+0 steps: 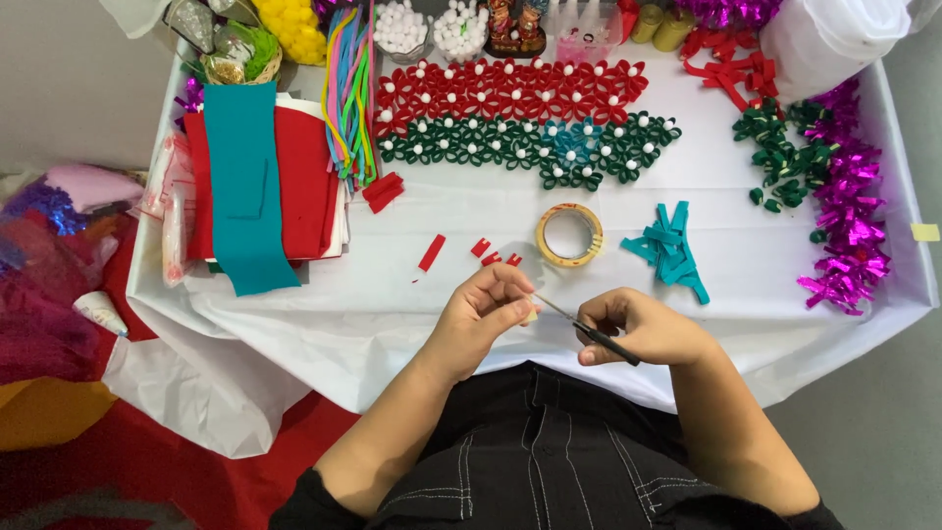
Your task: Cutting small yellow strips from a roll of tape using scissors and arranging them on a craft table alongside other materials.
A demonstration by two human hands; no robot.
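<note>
White cloth: covers table (pixel 746 265), craft bits spread all over it.
Left hand (pixel 481 312): fingers pinched shut on a small pale piece (pixel 530 314), held just above the near table edge.
Right hand (pixel 643 329): closed around small scissors (pixel 589 331), blade tips touching the pale piece.
Tape roll (pixel 569 235): flat on cloth, just beyond both hands.
Red strips (pixel 481 252): few short cuts left of tape roll.
Teal strips (pixel 670 250): pile right of tape roll.
Flower rows (pixel 520 118): red above, green below, far side.

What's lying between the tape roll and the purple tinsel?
A pile of teal strips lies between the tape roll and the purple tinsel, seen in the head view.
</note>
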